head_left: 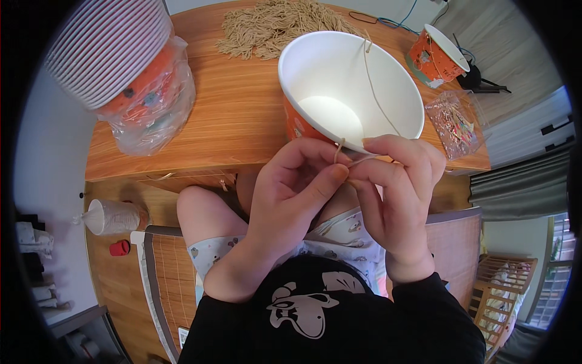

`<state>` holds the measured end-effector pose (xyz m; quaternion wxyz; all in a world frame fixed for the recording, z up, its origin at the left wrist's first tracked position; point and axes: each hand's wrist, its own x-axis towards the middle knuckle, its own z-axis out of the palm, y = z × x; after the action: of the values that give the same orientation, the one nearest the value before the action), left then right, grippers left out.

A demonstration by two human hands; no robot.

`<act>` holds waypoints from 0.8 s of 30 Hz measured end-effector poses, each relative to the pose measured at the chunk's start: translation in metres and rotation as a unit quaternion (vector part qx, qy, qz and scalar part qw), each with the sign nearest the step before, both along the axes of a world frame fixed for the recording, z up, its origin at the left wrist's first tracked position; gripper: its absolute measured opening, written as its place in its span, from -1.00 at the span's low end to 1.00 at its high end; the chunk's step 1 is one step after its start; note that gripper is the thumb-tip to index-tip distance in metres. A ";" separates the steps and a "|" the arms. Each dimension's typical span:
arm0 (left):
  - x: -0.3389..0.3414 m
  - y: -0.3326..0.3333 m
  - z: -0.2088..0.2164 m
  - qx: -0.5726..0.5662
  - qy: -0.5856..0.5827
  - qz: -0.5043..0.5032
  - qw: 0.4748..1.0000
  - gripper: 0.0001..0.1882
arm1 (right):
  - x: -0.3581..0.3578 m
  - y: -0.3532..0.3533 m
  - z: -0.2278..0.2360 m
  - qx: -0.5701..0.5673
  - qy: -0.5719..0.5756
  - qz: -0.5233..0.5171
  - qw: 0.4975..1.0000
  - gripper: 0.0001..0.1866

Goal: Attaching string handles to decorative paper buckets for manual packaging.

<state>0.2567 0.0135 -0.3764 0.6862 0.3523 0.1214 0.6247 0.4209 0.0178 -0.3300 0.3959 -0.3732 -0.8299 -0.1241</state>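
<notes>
A large paper bucket [351,115], white inside and orange outside, stands tilted toward me at the table's front edge. A thin tan cord [377,97] is knotted through its far rim and runs down across the inside toward the near rim. At that near rim a short loop of cord [339,148] passes over the edge. My left hand [297,188] pinches there, thumb against fingertips, on the cord. Close beside it, my right hand [400,182] is closed with fingertips together at the cord; a thin pale strand shows between the hands. The exact knot is hidden by my fingers.
A tall stack of paper buckets [115,54] in clear plastic stands at left. Loose tan cords [273,27] lie in a heap at the back. At right are a smaller-looking orange bucket [433,57] with cord and a clear box [458,124] of small colourful pieces.
</notes>
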 end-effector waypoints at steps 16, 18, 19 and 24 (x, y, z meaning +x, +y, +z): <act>0.004 0.005 -0.004 0.192 0.314 0.395 0.842 -0.85 | -0.016 0.007 0.030 0.034 -0.089 -0.013 0.995 -0.78; 0.004 0.004 -0.004 0.187 0.305 0.394 0.847 -0.85 | -0.020 0.010 0.032 0.048 -0.094 -0.006 0.994 -0.78; 0.003 0.003 -0.004 0.185 0.310 0.396 0.844 -0.85 | -0.022 0.011 0.033 0.046 -0.099 0.004 0.994 -0.78; 0.000 0.003 -0.002 0.170 0.303 0.370 0.861 -0.87 | -0.023 0.009 0.034 0.054 -0.091 0.022 0.994 -0.76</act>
<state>0.2572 0.0161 -0.3787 0.2629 0.5646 0.3368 0.7062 0.3981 0.0267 -0.2956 0.3408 -0.3203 -0.8624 -0.1936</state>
